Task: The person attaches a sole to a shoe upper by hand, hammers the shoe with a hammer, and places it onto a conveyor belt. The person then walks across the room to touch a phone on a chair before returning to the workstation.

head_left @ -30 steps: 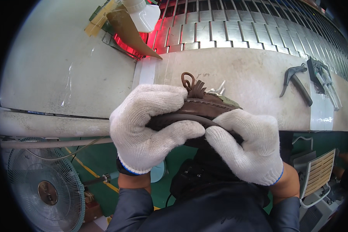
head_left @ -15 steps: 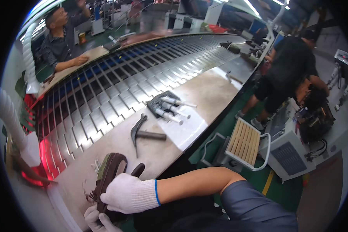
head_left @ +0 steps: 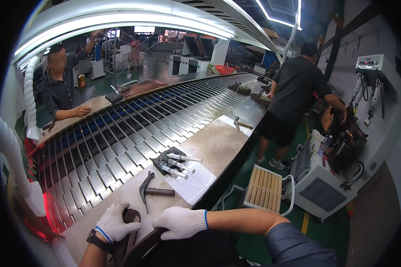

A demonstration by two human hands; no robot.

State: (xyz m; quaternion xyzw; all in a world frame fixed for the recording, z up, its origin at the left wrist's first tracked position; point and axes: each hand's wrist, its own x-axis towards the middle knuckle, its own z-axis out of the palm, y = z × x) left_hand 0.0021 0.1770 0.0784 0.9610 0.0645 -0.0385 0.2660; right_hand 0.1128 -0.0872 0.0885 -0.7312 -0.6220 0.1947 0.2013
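Note:
At the near edge of the bench, my left hand (head_left: 113, 224), in a white knit glove, is closed over the upper end of a dark brown shoe (head_left: 132, 216). Beside it my right hand (head_left: 180, 222), also gloved, grips the end of a long, curved dark brown shoe sole (head_left: 143, 245). The sole runs down toward my body next to the shoe, and I cannot tell whether the two are joined lower down. A hammer (head_left: 159, 192) with a curved, pointed head lies just beyond my hands. Past it, several white syringe-like tubes (head_left: 177, 165) rest on a black pad.
A slatted metal conveyor (head_left: 120, 147) curves along the bench. Another hammer (head_left: 242, 124) lies farther up the bench. One person (head_left: 62, 89) leans on the far side; another (head_left: 298, 89) works at a machine (head_left: 327, 191) on the right. A slatted wooden rack (head_left: 263, 188) stands beside the bench.
My view has tilted up. My left hand has moved up from the shoe's lower end to grip its upper end. The shoe now stands lower, nearer my body, and the sole has swung down.

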